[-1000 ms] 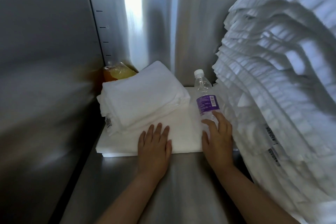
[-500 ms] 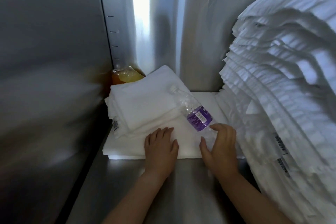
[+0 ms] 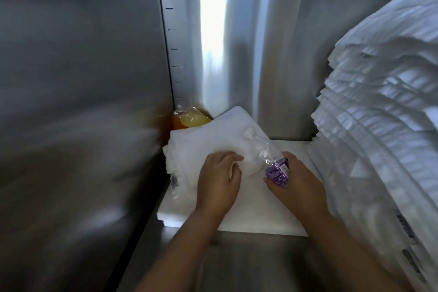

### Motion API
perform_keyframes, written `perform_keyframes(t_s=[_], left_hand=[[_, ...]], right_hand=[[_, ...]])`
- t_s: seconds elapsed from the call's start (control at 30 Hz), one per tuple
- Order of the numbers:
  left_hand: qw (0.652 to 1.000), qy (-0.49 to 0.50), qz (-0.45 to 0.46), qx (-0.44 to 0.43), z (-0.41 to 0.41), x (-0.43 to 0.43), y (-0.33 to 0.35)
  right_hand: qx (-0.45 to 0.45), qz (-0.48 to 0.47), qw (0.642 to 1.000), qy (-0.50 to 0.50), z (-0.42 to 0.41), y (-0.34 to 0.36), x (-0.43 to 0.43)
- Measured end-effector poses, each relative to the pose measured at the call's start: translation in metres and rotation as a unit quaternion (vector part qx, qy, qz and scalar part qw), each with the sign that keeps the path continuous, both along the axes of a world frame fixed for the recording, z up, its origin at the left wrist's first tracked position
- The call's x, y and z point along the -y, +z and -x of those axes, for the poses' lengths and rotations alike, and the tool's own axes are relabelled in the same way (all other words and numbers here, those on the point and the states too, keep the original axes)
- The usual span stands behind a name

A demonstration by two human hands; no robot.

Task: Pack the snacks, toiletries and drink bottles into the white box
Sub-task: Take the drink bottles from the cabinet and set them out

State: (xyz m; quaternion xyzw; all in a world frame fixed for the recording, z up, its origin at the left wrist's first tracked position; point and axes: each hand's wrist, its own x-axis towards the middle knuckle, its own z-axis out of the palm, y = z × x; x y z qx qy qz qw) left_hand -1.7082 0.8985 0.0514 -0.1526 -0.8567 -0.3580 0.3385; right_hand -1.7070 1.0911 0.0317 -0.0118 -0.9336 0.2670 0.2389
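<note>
The water bottle (image 3: 265,156) lies tilted, its cap toward the back left and propped on the folded towel (image 3: 208,140), its clear body crossing the towel's near edge. Our right hand (image 3: 298,185) grasps it low, thumb and fingers wrapped round the purple label. Our left hand (image 3: 218,178) lies on the towel just beside the bottle's neck, fingers curled into the cloth; whether it pinches a fold or only presses, we cannot tell. We judge the step in hand to be lifting this bottle out for packing. To do it well we should grip the labelled part, since the thin plastic probably dents, draw the bottle toward us so the cap does not snag the towel, and let the left hand steady the cloth. Behind the towel, in the corner, stand orange and yellow drink bottles (image 3: 189,119). Towel and bottle rest on a flat white slab (image 3: 260,220) on the steel shelf (image 3: 248,263); a tall stack of white linen (image 3: 379,125) leans close on the right, so we lift clear of it. The white box is not in view.
</note>
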Motion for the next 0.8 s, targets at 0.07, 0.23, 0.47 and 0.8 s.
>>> perform_keyframes(t_s=[0.07, 0.23, 0.47, 0.8], left_hand=[[0.999, 0.034, -0.018, -0.013, 0.027, 0.008, 0.027], [0.983, 0.161, 0.064, 0.067, 0.095, 0.03, 0.065], [0.933, 0.172, 0.225, 0.222, 0.15, 0.063, 0.062], [0.937, 0.138, 0.235, 0.218, 0.165, 0.066, 0.072]], right_hand=[[-0.015, 0.002, 1.0, -0.001, -0.002, 0.0, -0.002], [-0.003, 0.001, 1.0, 0.002, -0.002, 0.004, -0.004], [0.009, 0.062, 0.997, -0.041, 0.004, 0.005, -0.01], [-0.002, 0.043, 0.998, -0.036, 0.006, 0.003, -0.011]])
